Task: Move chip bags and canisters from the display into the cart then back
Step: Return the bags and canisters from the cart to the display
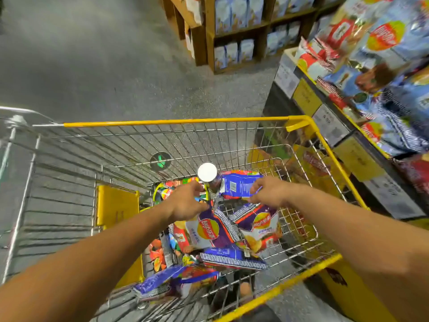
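Observation:
Both my arms reach down into the wire cart [185,123] with its yellow rim. Several purple and blue chip bags [209,231] lie piled on the cart floor. A canister with a white lid [207,172] stands upright at the far end of the pile. My left hand [185,202] is curled over the bags just left of the canister; what it grips is hidden. My right hand [269,191] pinches the edge of a blue chip bag [239,183] lying flat beside the canister. The display [371,94] on the right holds more chip bags.
A yellow child-seat flap [117,205] hangs inside the cart on the left. The display's yellow edge with price tags [329,124] runs close along the cart's right side. Wooden shelves of blue boxes [239,31] stand ahead. Grey floor [92,66] lies beyond the cart.

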